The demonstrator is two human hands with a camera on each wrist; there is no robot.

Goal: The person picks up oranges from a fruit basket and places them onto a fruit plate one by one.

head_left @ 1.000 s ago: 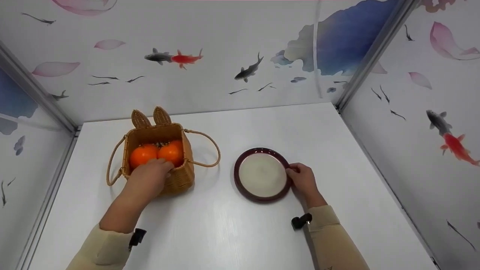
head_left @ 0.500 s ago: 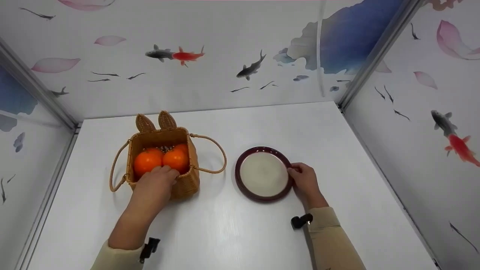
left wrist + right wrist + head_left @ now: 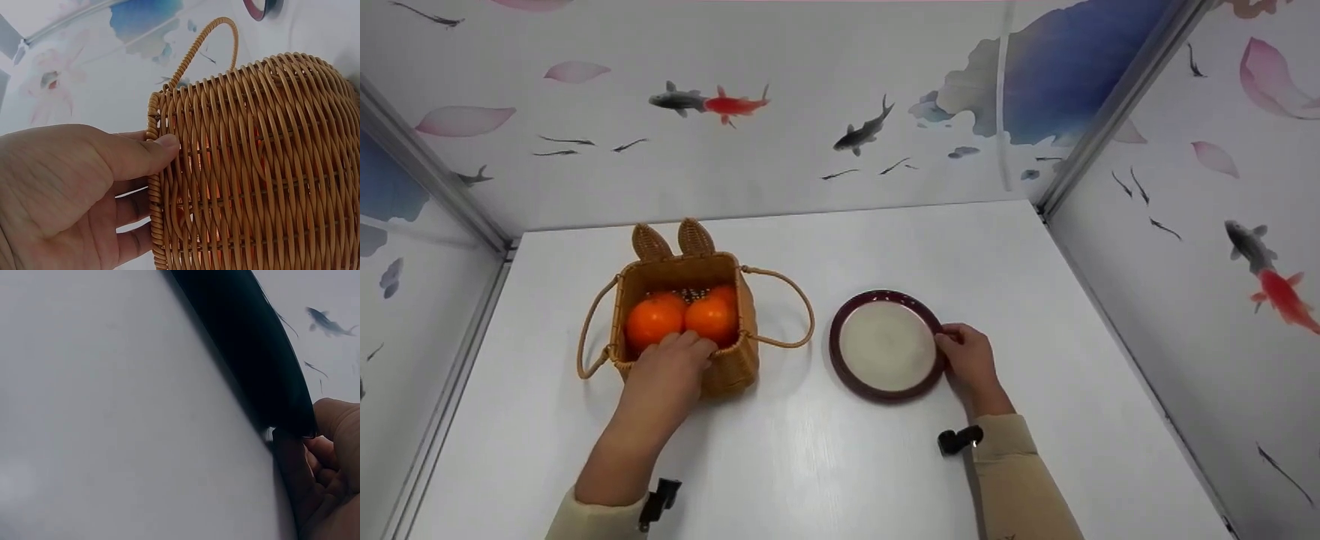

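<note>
A tan wicker basket (image 3: pixel 727 373) with two ear shapes at its back and a loop handle on each side stands on the left of the table. Several oranges (image 3: pixel 655 321) lie inside it. My left hand (image 3: pixel 666 379) grips its near rim; in the left wrist view the thumb presses the outer weave (image 3: pixel 253 169) while the other fingers go behind the rim. To the right lies a round plate (image 3: pixel 887 346) with a cream middle and a dark red rim. My right hand (image 3: pixel 969 360) pinches its right edge, thumb on top, a finger underneath in the right wrist view.
The white table (image 3: pixel 810 465) extends around both things. A patterned back wall (image 3: pixel 780 180) and a right side wall (image 3: pixel 1170 300) border it, with fish and petals printed on them. Each sleeve cuff carries a small black clip (image 3: pixel 660 502).
The basket has shifted slightly toward me and to the right with my left hand on its rim, mostly in the first half second. My right hand and the plate have hardly moved.
</note>
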